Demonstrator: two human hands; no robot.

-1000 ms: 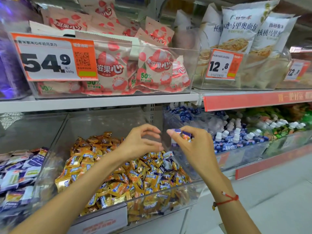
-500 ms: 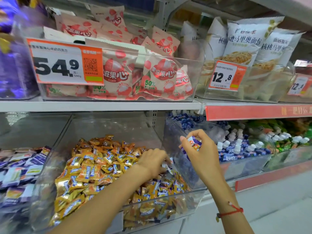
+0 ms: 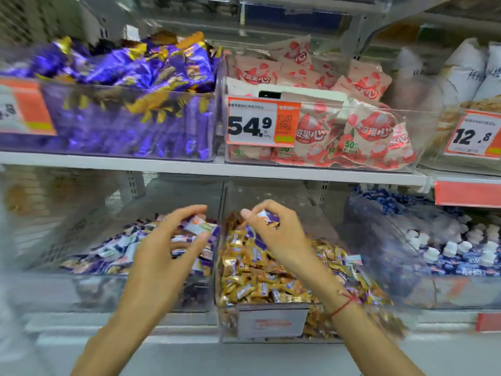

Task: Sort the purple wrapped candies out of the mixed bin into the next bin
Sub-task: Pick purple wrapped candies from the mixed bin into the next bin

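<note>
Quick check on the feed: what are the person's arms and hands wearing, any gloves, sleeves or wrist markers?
Both hands, left and right, are bare: no gloves, and no sleeves on either forearm as far as the frame shows. The only item worn is a thin red string bracelet tied round the right wrist. No rings or watch can be made out.

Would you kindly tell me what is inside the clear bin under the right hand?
The clear bin holds mostly gold-wrapped candies with a few purple ones mixed in. The right hand and forearm cover part of the heap, and lower layers are hidden.
</note>
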